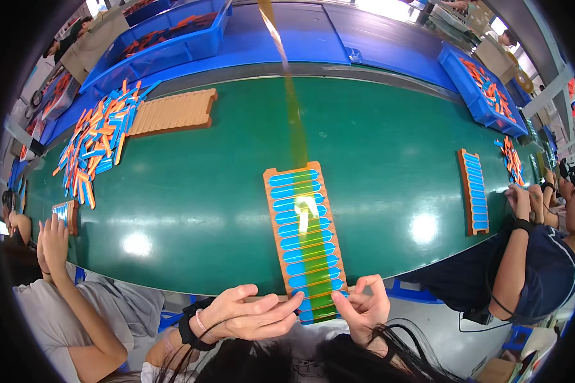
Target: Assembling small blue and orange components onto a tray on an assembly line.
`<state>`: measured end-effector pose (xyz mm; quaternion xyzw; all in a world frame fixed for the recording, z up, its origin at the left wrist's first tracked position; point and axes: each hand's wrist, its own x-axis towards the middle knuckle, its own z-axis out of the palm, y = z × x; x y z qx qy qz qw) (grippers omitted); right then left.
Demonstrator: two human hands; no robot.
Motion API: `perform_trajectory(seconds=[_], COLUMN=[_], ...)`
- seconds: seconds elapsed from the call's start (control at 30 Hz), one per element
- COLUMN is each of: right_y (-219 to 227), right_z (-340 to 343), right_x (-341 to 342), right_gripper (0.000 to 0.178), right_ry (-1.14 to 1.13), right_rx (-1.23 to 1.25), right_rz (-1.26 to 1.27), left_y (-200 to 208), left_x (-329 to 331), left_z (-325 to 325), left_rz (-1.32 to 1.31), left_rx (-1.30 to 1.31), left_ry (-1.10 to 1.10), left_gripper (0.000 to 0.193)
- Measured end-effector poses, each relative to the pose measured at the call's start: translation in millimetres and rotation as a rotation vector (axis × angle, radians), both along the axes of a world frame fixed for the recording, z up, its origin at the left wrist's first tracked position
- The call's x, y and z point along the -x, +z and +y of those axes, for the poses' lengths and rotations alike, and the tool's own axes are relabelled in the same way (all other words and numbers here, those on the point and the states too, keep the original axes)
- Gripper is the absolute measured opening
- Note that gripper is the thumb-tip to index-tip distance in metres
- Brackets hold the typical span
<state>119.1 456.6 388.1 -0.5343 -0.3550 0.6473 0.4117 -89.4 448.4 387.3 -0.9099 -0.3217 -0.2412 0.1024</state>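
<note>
An orange-brown grooved tray [272,220] lies lengthwise before me on the green table, with blue strips [293,191] side by side in its slots. A translucent yellow tape [317,262] runs down the tray's middle over the strips and stretches beyond its far end to the top of the picture. My left hand [252,314] is open, fingers extended, with a fingertip at the tray's near left edge. My right hand [365,309] is closed, its fingers curled and its thumb at the near right edge, beside the tape. Whatever lies between those fingers is hidden.
A pile of orange and blue strips [102,137] lies at left beside a bare grooved tray [176,113]. Blue bins of strips [153,57] [485,89] stand at far left and far right. Another filled tray [474,191] lies at right. Co-workers sit on both sides.
</note>
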Motion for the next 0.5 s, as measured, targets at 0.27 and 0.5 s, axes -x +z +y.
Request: perform_trajectory(seconds=[0.27,0.5], right_y=[0.1,1.1], right_z=[0.9,0.7], right_x=[2.1,0.6], right_gripper=[0.033,0.032], right_ry=[-0.001,0.059], right_rx=[-0.024,-0.042], right_rz=[-0.055,-0.084], left_y=[9.4,17.4], left_x=[-6.3,-5.7], left_z=[1.0,-2.0], left_rz=[0.078,0.134], left_rx=[0.061,0.092], left_ry=[0.064,0.09], left_gripper=[0.036,0.04])
